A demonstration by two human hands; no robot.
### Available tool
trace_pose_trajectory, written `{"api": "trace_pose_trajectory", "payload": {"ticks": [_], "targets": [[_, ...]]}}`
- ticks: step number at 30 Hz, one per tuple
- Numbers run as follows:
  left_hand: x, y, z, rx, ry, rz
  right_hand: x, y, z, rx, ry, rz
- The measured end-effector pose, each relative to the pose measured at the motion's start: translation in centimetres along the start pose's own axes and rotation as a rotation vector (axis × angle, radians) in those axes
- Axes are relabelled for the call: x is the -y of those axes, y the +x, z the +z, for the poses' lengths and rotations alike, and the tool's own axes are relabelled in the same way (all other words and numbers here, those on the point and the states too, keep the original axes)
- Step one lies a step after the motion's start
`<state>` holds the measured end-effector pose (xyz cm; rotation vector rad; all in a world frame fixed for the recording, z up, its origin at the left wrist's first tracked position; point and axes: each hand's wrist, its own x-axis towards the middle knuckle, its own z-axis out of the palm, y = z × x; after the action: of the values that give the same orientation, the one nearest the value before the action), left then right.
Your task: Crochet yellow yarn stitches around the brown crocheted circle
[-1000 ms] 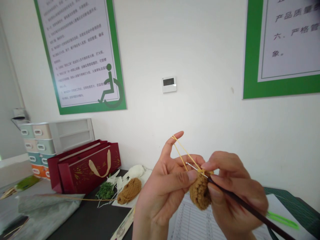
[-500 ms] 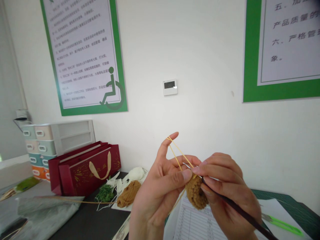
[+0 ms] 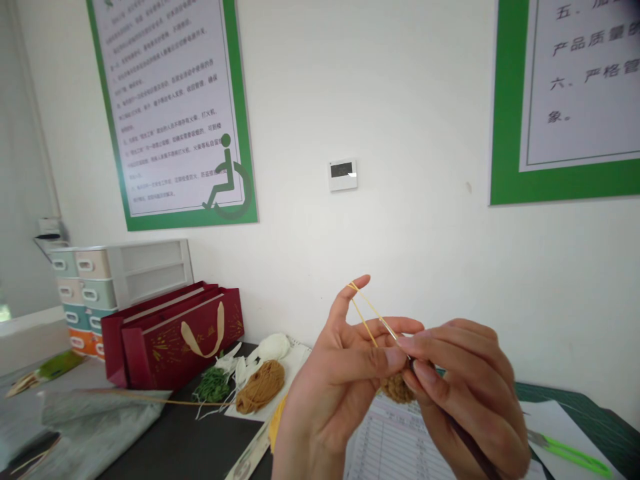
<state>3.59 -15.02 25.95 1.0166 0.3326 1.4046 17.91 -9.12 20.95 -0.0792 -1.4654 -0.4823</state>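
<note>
Gripping one hook point(image 3: 466, 437) between thumb and fingers, the right hand point(image 3: 467, 387) meets the left hand point(image 3: 333, 367); the left's thumb and fingers pinch one brown piece point(image 3: 399, 390), mostly hidden below the fingertips; its index finger stands raised, one yellow yarn point(image 3: 365, 323) looped over it; leftward sit two red bags point(image 3: 165, 360), one brown ball point(image 3: 261, 387), one green bundle point(image 3: 213, 385).

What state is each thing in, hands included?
Hook, gripped, metal tip exposed
Crochet piece, pinched, mostly hidden
Left hand, pinching the crochet piece, index raised
Right hand, closed round the hook
Yellow yarn, taut over left index
Brown ball, wound
Green yarn, loosely bunched
Red bags, upright
Drawers, visible fronts shut
Thermostat, screen dark, reading illegible
Green cutter, lying on paper
</note>
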Motion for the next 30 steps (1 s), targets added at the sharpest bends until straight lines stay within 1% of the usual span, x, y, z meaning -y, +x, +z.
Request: {"api": "trace_pose_trajectory", "payload": {"ticks": [2, 4, 5, 7, 9, 11, 13, 15, 17, 20, 23, 28, 30], "targets": [[0.3, 0.2, 0.3, -0.036, -0.025, -0.018, 0.2, 0.0, 0.3, -0.039, -0.088, -0.013], [0.5, 0.3, 0.8, -0.087, 0.013, 0.067, 0.5, 0.1, 0.7, -0.068, -0.129, 0.008], [0.6, 0.2, 1.0, -0.109, 0.049, 0.125, 0.6, 0.1, 1.0, -0.084, -0.103, 0.044], [0.5, 0.0, 1.4, -0.131, 0.117, 0.221, 1.0, 0.0, 1.7, -0.132, 0.039, 0.179], [0.3, -0.1, 1.5, -0.104, 0.146, 0.246, 1.4, -0.1, 2.4, -0.223, 0.222, 0.346], [0.0, -0.2, 1.4, -0.053, 0.131, 0.218, 1.9, -0.1, 3.0, -0.313, 0.392, 0.477], [-0.2, -0.2, 1.1, -0.01, 0.104, 0.179, 2.2, 0.2, 3.3, -0.372, 0.555, 0.58], [-0.4, -0.1, 0.6, 0.01, 0.096, 0.153, 2.4, 0.8, 3.3, -0.406, 0.692, 0.68], [-0.5, 0.0, 0.1, 0.018, 0.112, 0.142, 2.4, 1.3, 3.0, -0.422, 0.769, 0.743], [-0.6, 0.1, -0.4, 0.038, 0.14, 0.123, 2.3, 1.8, 2.6, -0.424, 0.798, 0.739], [-0.7, 0.1, -0.6, 0.054, 0.143, 0.116, 2.3, 1.7, 2.5, -0.415, 0.777, 0.735], [-0.8, 0.0, -0.8, 0.049, 0.157, 0.115, 2.4, 1.3, 2.2, -0.342, 0.691, 0.667], [-0.8, 0.1, -0.9, 0.054, 0.15, 0.107, 2.3, 1.1, 2.0, -0.304, 0.684, 0.66]]}}
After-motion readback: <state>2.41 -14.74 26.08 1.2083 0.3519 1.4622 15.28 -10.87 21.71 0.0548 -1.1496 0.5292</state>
